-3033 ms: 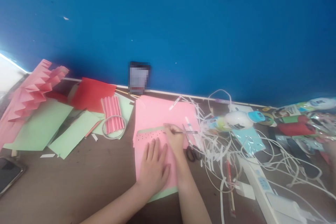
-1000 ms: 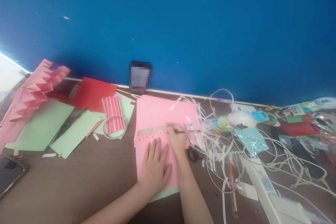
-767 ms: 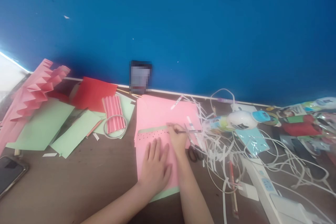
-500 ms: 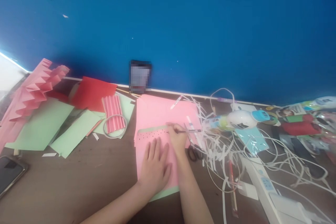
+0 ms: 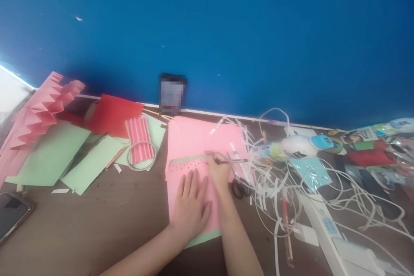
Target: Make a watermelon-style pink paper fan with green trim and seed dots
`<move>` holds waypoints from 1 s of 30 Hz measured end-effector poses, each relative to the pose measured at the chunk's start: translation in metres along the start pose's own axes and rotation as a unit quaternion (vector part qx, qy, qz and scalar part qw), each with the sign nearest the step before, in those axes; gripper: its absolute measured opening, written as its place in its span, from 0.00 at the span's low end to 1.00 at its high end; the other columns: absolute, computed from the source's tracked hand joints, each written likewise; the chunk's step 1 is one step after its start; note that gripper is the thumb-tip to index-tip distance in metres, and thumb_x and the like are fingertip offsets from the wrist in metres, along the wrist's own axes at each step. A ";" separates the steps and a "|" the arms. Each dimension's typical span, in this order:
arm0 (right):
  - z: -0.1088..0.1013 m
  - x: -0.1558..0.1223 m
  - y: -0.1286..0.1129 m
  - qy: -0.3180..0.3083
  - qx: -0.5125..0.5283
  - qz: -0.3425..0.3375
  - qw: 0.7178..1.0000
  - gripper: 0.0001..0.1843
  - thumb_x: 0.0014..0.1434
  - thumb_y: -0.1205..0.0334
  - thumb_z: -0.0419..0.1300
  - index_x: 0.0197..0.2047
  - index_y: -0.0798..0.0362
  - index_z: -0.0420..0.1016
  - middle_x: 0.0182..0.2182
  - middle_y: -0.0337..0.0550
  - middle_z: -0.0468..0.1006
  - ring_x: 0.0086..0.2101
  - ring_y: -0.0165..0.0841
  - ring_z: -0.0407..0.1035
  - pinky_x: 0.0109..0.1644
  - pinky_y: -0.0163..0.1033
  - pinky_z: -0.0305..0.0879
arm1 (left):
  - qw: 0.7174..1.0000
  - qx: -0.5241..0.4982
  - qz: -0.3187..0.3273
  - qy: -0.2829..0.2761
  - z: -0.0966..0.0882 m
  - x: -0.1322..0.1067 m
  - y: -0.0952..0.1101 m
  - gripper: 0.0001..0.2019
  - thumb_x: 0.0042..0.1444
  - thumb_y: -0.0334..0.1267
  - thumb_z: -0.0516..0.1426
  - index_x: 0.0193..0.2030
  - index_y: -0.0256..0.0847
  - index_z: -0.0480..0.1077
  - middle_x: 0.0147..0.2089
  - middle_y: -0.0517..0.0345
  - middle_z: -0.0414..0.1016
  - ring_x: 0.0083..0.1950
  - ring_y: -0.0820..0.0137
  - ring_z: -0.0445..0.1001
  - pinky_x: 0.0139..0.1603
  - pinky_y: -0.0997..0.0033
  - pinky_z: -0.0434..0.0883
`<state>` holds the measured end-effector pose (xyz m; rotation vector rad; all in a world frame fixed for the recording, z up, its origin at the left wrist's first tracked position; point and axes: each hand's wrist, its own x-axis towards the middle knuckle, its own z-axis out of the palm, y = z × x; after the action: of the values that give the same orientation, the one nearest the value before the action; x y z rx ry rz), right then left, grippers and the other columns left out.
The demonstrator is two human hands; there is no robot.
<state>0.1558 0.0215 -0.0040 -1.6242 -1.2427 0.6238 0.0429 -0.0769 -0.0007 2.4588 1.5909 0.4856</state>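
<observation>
My left hand lies flat, fingers stretched out, on a pink paper sheet that has a green strip and a row of small dark dots along its top edge. My right hand is closed round a thin pen, whose tip rests on the pink sheet by the dots. A larger pink sheet lies under it, reaching toward the blue wall.
Black-handled scissors lie right of my right hand among white paper strips and cables. A white power strip runs at the right. Green sheets, red paper, pink pleated paper and a phone lie left.
Nothing has visibly moved; both hands stay on the pink sheet, and the view has only shifted slightly.
</observation>
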 end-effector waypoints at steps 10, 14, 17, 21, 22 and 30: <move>0.000 -0.001 -0.001 0.006 -0.003 0.008 1.000 0.18 0.48 0.62 0.55 0.14 0.51 0.49 0.13 0.30 0.51 0.18 0.24 0.51 0.26 0.32 0.58 | 1.000 -0.003 0.002 0.006 -0.001 0.000 0.000 0.30 0.57 0.46 0.46 0.64 0.39 0.45 0.66 0.46 0.45 0.64 0.53 0.47 0.60 0.51 0.50; 0.000 -0.001 -0.001 0.006 -0.001 0.006 1.000 0.19 0.48 0.62 0.55 0.14 0.51 0.48 0.13 0.30 0.50 0.18 0.24 0.48 0.24 0.32 0.56 | 1.000 -0.004 0.001 0.002 -0.001 0.000 0.000 0.30 0.57 0.46 0.46 0.64 0.39 0.44 0.66 0.47 0.46 0.64 0.53 0.47 0.60 0.51 0.51; 0.000 -0.001 0.000 0.007 -0.001 0.006 1.000 0.18 0.48 0.63 0.55 0.14 0.51 0.49 0.13 0.30 0.51 0.18 0.24 0.48 0.24 0.31 0.55 | 1.000 -0.006 0.001 0.000 -0.001 0.000 0.000 0.30 0.57 0.46 0.46 0.65 0.39 0.44 0.65 0.46 0.46 0.64 0.52 0.47 0.59 0.50 0.52; 0.000 -0.001 0.000 0.005 -0.008 0.011 1.000 0.19 0.48 0.63 0.55 0.14 0.52 0.49 0.13 0.30 0.49 0.18 0.23 0.47 0.23 0.31 0.54 | 1.000 -0.009 -0.002 -0.001 -0.003 0.001 0.000 0.29 0.57 0.46 0.46 0.64 0.39 0.44 0.65 0.46 0.46 0.64 0.53 0.47 0.59 0.50 0.52; 0.000 -0.001 0.000 0.006 -0.013 0.012 1.000 0.19 0.48 0.63 0.55 0.14 0.52 0.49 0.13 0.30 0.49 0.18 0.23 0.47 0.23 0.31 0.53 | 1.000 -0.010 -0.003 -0.001 -0.003 0.001 0.001 0.29 0.57 0.46 0.45 0.64 0.39 0.44 0.65 0.46 0.46 0.64 0.53 0.47 0.59 0.50 0.52; 0.000 -0.002 -0.002 0.006 -0.017 0.014 1.000 0.21 0.49 0.61 0.56 0.14 0.52 0.47 0.13 0.30 0.49 0.18 0.23 0.47 0.23 0.31 0.53 | 1.000 -0.012 -0.003 -0.002 0.000 0.000 0.000 0.30 0.57 0.46 0.46 0.64 0.39 0.45 0.66 0.47 0.45 0.64 0.52 0.47 0.60 0.50 0.51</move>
<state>0.1546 0.0200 -0.0024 -1.6730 -1.2296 0.6137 0.0430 -0.0768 -0.0003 2.4364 1.5804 0.4949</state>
